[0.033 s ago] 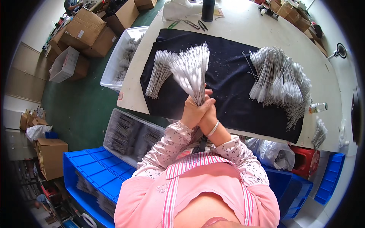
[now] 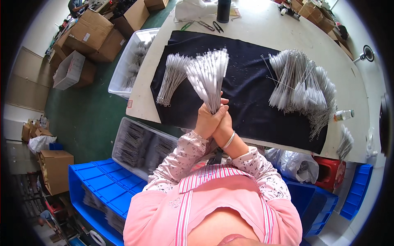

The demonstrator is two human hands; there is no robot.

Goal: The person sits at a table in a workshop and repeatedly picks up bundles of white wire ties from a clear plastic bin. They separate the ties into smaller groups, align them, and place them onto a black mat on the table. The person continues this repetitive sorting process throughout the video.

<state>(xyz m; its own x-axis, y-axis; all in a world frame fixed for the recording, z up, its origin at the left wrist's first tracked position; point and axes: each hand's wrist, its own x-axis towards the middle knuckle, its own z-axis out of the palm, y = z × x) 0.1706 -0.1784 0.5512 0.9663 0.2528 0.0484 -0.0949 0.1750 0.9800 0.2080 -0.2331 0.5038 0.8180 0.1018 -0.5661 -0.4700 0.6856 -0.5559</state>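
A thick bundle of straw brushes (image 2: 207,78), white-bristled with thin wire stems, fans out upward over the black cloth (image 2: 250,123). My left hand (image 2: 206,122) is closed round its stems. Pressed against it from the right, my right hand (image 2: 224,125) also wraps the stems, its fingers partly hidden behind the bundle. Just left of the held brushes lies another bundle of brushes (image 2: 171,78), its looped wire ends toward me. A large heap of brushes (image 2: 301,84) covers the cloth's right side, with a few lying loose at its left edge.
Thread snips (image 2: 218,27) and a dark bottle (image 2: 223,11) are at the table's far edge. A small jar (image 2: 344,115) and more brushes (image 2: 345,143) sit at the right. Beside the table stand a white bin (image 2: 117,80), a clear tub (image 2: 119,153) and blue crates (image 2: 102,180).
The bristle ends of the held bundle have shifted slightly right and toward me. Both hands keep hold of the stems in nearly the same place.
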